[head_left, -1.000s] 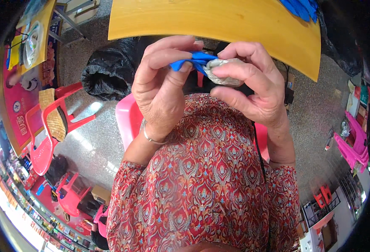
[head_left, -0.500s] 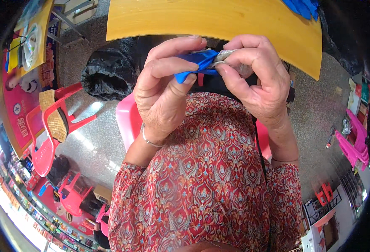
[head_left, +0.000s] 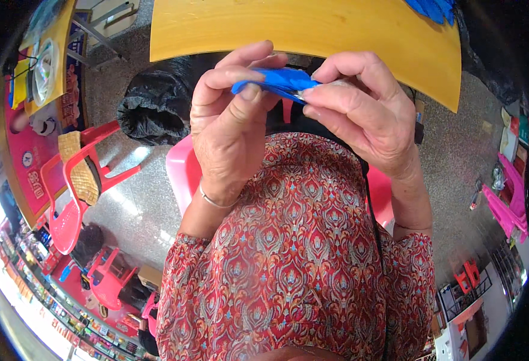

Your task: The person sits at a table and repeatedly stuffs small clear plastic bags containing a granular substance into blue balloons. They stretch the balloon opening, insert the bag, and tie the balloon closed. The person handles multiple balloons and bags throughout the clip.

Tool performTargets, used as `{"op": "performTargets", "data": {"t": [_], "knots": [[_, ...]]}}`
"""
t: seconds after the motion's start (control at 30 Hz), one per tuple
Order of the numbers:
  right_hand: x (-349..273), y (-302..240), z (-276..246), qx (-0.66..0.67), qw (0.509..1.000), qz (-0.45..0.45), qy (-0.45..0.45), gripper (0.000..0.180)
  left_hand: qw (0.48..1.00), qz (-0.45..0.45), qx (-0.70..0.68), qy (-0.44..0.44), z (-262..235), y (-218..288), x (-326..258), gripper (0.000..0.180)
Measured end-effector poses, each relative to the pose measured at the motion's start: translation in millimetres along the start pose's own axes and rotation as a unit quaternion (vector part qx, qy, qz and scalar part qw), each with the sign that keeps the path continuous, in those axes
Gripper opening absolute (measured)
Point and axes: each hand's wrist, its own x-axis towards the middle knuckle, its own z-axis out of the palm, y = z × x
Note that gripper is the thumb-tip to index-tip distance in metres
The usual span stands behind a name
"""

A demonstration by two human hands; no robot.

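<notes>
Close below the head camera, both my hands pinch one small blue strip (head_left: 279, 80), a piece of tape or film. My left hand (head_left: 231, 123) grips its left end between thumb and fingers. My right hand (head_left: 360, 111) grips its right end, where a bit of something grey or silvery (head_left: 300, 94) shows under the blue; what it is I cannot tell. A thin bracelet sits on my left wrist. My red patterned blouse (head_left: 300, 265) fills the lower middle of the picture.
A yellow wooden tabletop (head_left: 312, 27) lies ahead, with blue pieces (head_left: 433, 7) at its far right. A black bag (head_left: 153, 105) sits on the floor at left. Red plastic chairs (head_left: 75, 186) stand at left, a pink seat (head_left: 183, 171) under me, pink items (head_left: 508, 204) at right.
My hands have risen toward the camera and drawn together. The grey object that lay open in my right hand is now nearly hidden under the blue strip.
</notes>
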Motion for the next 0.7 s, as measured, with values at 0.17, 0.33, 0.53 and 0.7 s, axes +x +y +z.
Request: {"op": "performTargets", "data": {"t": [0.17, 0.33, 0.53, 0.7], "knots": [[-4.4, 4.0, -0.9, 0.021, 1.000, -0.008, 0.015, 0.024, 1.000, -0.010, -0.006, 0.006, 3.6, 0.5, -0.3, 0.012], [-4.2, 6.7, 1.7, -0.011, 1.000, 0.005, -0.014, 0.028, 1.000, -0.008, 0.013, 0.010, 1.2, -1.2, 0.2, 0.012], [0.0, 3.1, 1.7, -0.084, 0.996, 0.005, -0.021, 0.029, 0.999, 0.001, 0.034, 0.005, 4.3, -1.8, -0.1, 0.010], [1.5, 4.9, 16.8, -0.055, 0.998, 0.033, -0.012, 0.035, 0.998, -0.001, 0.058, 0.022, 5.8, -1.4, 2.7, 0.022]]}}
